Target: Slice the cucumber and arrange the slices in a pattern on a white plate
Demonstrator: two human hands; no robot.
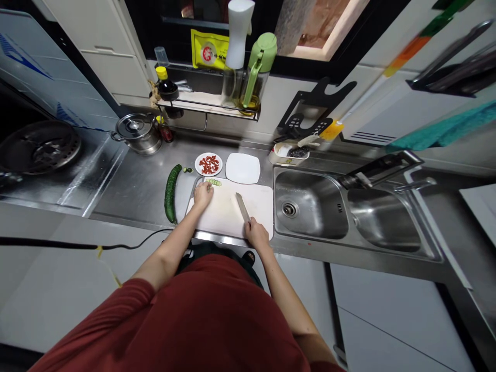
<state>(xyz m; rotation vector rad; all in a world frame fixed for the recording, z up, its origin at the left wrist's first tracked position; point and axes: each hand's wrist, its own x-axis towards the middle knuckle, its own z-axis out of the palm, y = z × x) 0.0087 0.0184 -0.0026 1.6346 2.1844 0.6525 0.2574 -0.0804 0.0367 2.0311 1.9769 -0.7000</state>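
My right hand [257,234] grips the handle of a kitchen knife [243,207], its blade slanting up and left over the white cutting board [220,219]. At the board's upper left, my left hand [203,195] is closed, with a bit of green showing at its fingertips that looks like cucumber slices. Just beyond those fingers lies a short row of thin cucumber slices [214,182]. A whole cucumber [170,194] rests on the steel counter left of the board. Small cucumber ends [187,170] lie close by.
Behind the board stand a plate of chopped red pieces [209,164] and a white square plate [243,168]. A double sink [310,204] is on the right. A lidded pot [138,133] and a wok [41,147] stand left. Bottles fill a wall rack [211,107].
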